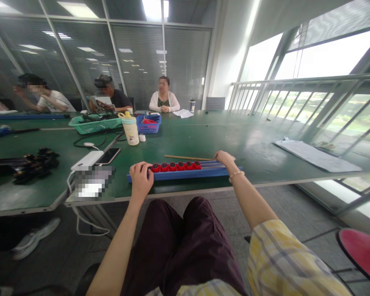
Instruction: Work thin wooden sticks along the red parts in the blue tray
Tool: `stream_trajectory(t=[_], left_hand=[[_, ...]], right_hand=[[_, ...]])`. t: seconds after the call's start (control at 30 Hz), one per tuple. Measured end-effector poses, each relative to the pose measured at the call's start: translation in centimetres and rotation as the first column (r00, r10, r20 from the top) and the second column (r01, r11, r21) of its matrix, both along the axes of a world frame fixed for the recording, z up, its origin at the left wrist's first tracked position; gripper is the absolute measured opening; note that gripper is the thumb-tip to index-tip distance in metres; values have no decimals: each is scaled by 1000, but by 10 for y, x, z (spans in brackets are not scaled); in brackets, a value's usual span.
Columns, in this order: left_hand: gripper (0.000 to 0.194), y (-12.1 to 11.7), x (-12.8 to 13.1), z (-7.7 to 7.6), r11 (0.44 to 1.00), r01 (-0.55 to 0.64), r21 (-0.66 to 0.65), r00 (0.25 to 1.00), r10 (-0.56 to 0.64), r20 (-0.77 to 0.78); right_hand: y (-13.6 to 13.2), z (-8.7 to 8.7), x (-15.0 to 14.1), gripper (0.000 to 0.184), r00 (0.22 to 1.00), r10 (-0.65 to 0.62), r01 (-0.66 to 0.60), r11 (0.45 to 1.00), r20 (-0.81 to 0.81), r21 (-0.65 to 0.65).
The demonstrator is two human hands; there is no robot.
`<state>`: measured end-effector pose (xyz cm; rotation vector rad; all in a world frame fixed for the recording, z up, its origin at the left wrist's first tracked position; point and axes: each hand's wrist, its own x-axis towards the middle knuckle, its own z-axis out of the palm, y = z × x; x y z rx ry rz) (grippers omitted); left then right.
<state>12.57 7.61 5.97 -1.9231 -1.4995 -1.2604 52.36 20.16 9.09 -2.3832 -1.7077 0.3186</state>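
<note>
A long blue rail-like tray [191,174] lies along the near table edge, with a row of several red blocks with black tops [172,166] in its left and middle part. My left hand [141,179] is closed round the tray's left end, its fingers beside the leftmost block. Reaching over the tray's right part, my right hand [224,158] has its fingers bent together at the right end of a thin, tan stick [188,157]. That stick lies just beyond the tray, roughly parallel to it. My fingertips partly hide the stick's end.
Left of the tray are a phone [110,156], a white power bank [88,160] and cables. Beyond stand a cup [131,131], a green basket [95,126] and a blue basket [148,128]. A clipboard [317,154] lies right. Several people sit across the tables.
</note>
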Motion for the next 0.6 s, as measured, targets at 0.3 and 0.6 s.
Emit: stream_trajectory(t=[0.3, 0.6], left_hand=[[22, 0, 1, 0, 1000, 0, -9, 1000, 0, 12], [22, 0, 0, 0, 1000, -3, -10, 1000, 3, 9]], right_hand=[[3, 2, 2, 27, 997, 72, -72, 997, 3, -7], [5, -2, 3, 28, 991, 131, -130, 989, -7, 73]])
